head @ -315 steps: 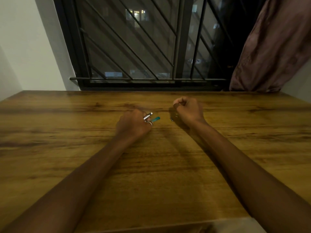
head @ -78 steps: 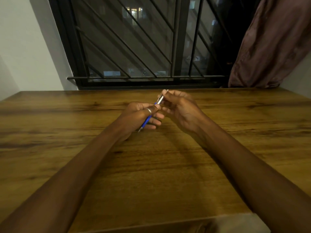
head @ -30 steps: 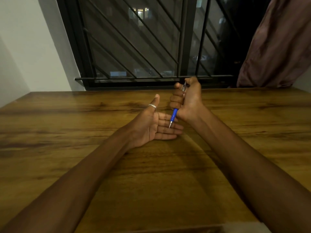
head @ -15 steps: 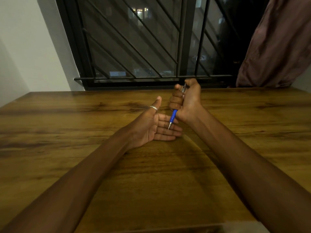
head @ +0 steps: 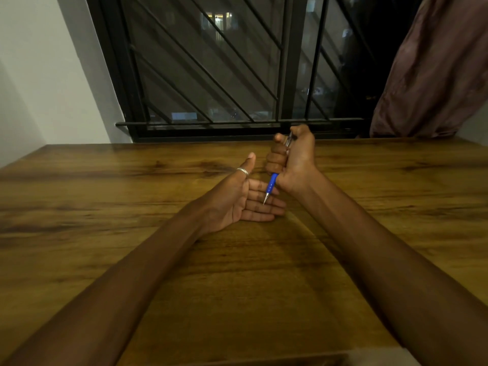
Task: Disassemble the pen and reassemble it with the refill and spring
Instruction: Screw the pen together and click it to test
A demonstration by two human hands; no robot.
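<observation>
My right hand [head: 293, 159] is closed in a fist around the pen [head: 272, 184], held nearly upright above the wooden table [head: 237, 273]. The pen's blue grip and metal tip stick out below the fist; its clear upper end shows at the top by my thumb. The tip points down at the fingers of my left hand [head: 237, 199], which lies palm up and flat, fingers together, thumb raised with a silver ring on it. Whether the tip touches the fingers I cannot tell. No loose refill or spring is visible.
A barred window [head: 224, 75] runs along the table's far edge. A maroon curtain [head: 433, 70] hangs at the back right. A white wall stands at the left.
Since 2.6 s ago my left hand let go of the pen and opened flat. In the last second both hands stay nearly still, with the pen tip slightly lower over my left fingers.
</observation>
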